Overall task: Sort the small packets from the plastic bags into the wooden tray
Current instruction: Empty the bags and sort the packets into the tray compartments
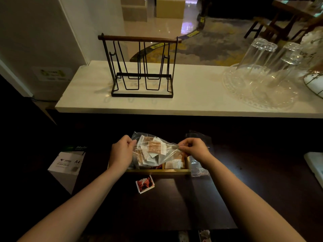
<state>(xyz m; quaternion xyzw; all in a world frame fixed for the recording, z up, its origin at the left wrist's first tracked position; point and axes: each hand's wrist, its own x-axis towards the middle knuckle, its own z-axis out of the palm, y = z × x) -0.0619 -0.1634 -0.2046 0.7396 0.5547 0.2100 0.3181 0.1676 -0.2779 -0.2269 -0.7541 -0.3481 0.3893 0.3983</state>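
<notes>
Bench: dark wooden bench (174,203) carries the divided wooden tray (157,171).
Bag: clear plastic bag (153,151) of small paper packets, held above the tray.
Left hand (122,152): my fingers pinch the bag's left edge.
Right hand (194,148): my fingers pinch its right edge.
Loose item: red-and-white square packet (145,184) lies on the bench just before the tray.

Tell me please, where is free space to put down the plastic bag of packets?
The dark table is bare right of the loose red packet, in front of the wooden tray. The white counter is bare between the wire rack and the glass dish. Over the tray it is crowded: both hands hold the bag.
</notes>
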